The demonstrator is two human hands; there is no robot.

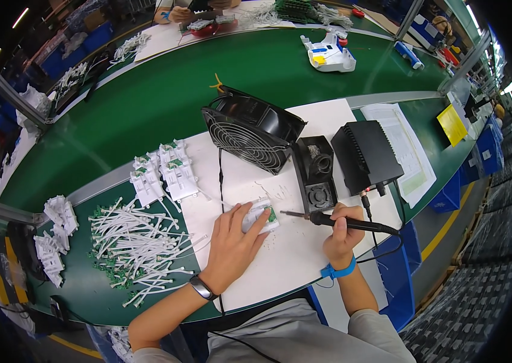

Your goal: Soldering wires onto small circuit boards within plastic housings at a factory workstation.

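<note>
My left hand [231,242] rests over a white plastic housing [260,213] on the white work sheet, its fingers spread across the part and holding it down. A small green circuit board [271,214] shows at the housing's right end. My right hand [342,233] is closed round the black handle of a soldering iron [322,218]. The iron's tip points left, close to the board; whether it touches I cannot tell. To the left lie a pile of white cables with green boards [141,248] and several white housings fitted with boards [162,172].
A black fan [253,130] stands behind the housing. Right of it are a black soldering iron stand [315,175], a black power unit [368,156] and paper sheets [404,151]. More white housings [53,239] lie far left. Beyond runs a green belt [165,91] with a white moulded part [329,53].
</note>
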